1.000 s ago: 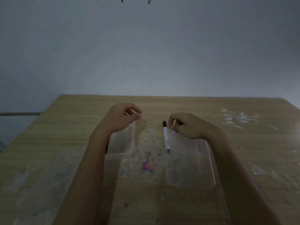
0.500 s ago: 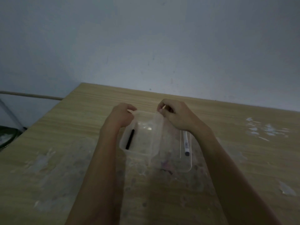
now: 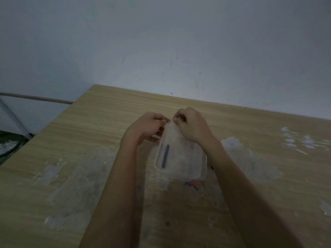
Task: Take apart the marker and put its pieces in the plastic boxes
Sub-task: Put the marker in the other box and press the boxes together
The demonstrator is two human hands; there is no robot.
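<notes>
Head view, one item per line.

Counter (image 3: 100,122): light wood grain, worn, with pale scuffed and flaking patches across its surface; a small red and blue scribble (image 3: 192,185) lies just below the near edge of the boxes.

Plastic boxes (image 3: 180,158): clear, rounded corners, apparently stacked one over the other near the middle of the counter; the exact nesting cannot be told through the clear walls. The upper part is tilted, its far edge raised towards the hands.

Marker piece (image 3: 165,156): dark, slim, rod-shaped, seen through the clear wall at the left side of the boxes, lying lengthwise. Whether it is the cap or another part cannot be told. A second small dark bit (image 3: 212,167) shows at the right edge of the boxes beside the right forearm; too little of it shows to name it.

Left hand (image 3: 146,127): fingers curled, closed around the far left edge of the boxes.

Right hand (image 3: 189,126): fingers pinched together on the far top edge of the boxes, close beside the left hand, fingertips nearly meeting.

Forearms: both bare, reaching in from the bottom of the view and converging on the boxes.

Wall (image 3: 161,51): plain, grey-white, a few small marks, behind the counter.

Far left, beyond the counter: a thin pale rod (image 3: 35,98) running along the wall, and a dark round object (image 3: 10,145), partly cut off.
</notes>
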